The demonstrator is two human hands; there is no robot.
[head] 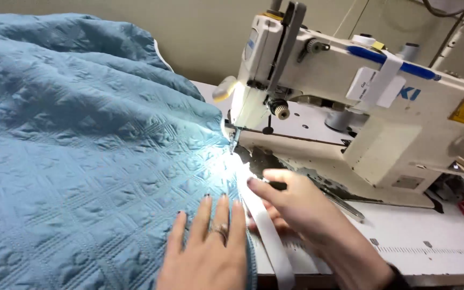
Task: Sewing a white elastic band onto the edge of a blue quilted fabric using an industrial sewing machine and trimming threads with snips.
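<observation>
Blue quilted fabric [81,145] fills the left half of the frame, heaped toward the upper left and spreading across the white desk [420,236]. Its right edge runs under the needle area of a cream sewing machine [361,102], which takes up the upper right; a bright lamp glares there at centre. At bottom centre the left hand [208,249] lies flat on the fabric, fingers spread, with a ring on one finger, gripping nothing. Just to its right, the right hand [296,207] pinches a white binding tape [267,236] along the fabric's edge. That tape trails down to the bottom of the frame.
</observation>
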